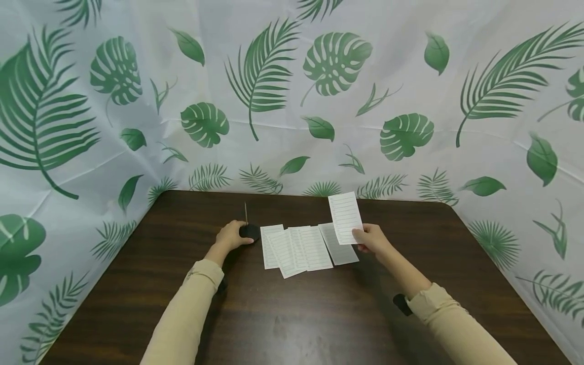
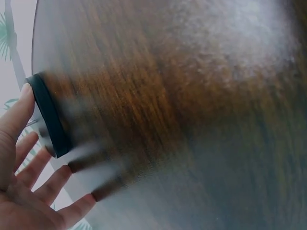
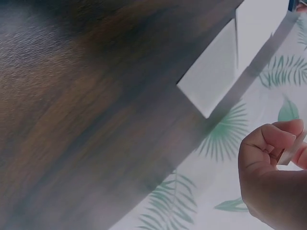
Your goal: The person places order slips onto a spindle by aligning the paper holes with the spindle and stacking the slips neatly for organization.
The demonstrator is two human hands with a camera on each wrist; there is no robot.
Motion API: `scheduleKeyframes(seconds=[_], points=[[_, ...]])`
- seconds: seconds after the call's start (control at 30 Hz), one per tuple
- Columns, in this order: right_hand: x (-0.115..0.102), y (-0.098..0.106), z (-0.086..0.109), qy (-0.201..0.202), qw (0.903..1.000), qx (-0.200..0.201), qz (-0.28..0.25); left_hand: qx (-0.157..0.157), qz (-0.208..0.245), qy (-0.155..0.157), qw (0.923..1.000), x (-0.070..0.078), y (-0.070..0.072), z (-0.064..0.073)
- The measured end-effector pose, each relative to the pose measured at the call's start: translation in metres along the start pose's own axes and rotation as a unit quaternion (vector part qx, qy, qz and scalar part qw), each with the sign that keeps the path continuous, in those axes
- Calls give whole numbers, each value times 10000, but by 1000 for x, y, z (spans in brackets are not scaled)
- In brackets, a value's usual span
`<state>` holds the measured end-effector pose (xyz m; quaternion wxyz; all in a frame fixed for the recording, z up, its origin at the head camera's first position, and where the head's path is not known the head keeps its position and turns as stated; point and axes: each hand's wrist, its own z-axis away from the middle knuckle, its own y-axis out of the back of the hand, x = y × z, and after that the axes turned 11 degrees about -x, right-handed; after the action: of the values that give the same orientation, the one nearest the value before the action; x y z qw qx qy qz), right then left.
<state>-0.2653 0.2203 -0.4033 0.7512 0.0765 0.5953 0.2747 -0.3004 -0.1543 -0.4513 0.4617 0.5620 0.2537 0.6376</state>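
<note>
My left hand [image 1: 229, 236] holds the edge of a round black base with a thin upright metal spike, a receipt spike [image 1: 249, 232], on the tabletop. In the left wrist view the thumb and fingertips lie against opposite sides of its dark base [image 2: 49, 117], other fingers spread. My right hand [image 1: 375, 238] pinches a lined paper slip [image 1: 345, 217] by its lower right corner, raised above the table. Only a sliver of that slip [image 3: 289, 154] shows in the right wrist view. Between the hands, several paper slips [image 1: 313, 248] lie partly overlapping; the rightmost slip [image 1: 339, 249] looks greyer.
A dark brown wooden table [image 1: 283, 314] spans the view. Behind it and at both sides hangs a white curtain [image 1: 274, 152] with green leaf prints. A black wrist device [image 1: 402, 304] sits at the right forearm.
</note>
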Motion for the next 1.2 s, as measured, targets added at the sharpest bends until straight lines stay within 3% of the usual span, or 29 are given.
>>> scheduleKeyframes(seconds=[0.37,0.6,0.83,1.0,1.2], points=[[-19,-12,5,237,9996,-164,78,167,324,-189,9992,-4,-2,4],[-24,-23,9,228,9993,-247,147,427,252,-256,9984,-1,-2,14],[-25,-32,15,334,9988,-350,-60,1045,271,-231,9939,11,-6,25],[-28,-39,15,452,9978,-457,-141,1612,445,26,9859,15,-6,31],[-30,-50,17,638,9953,-679,-276,1724,582,18,9833,17,-4,38]])
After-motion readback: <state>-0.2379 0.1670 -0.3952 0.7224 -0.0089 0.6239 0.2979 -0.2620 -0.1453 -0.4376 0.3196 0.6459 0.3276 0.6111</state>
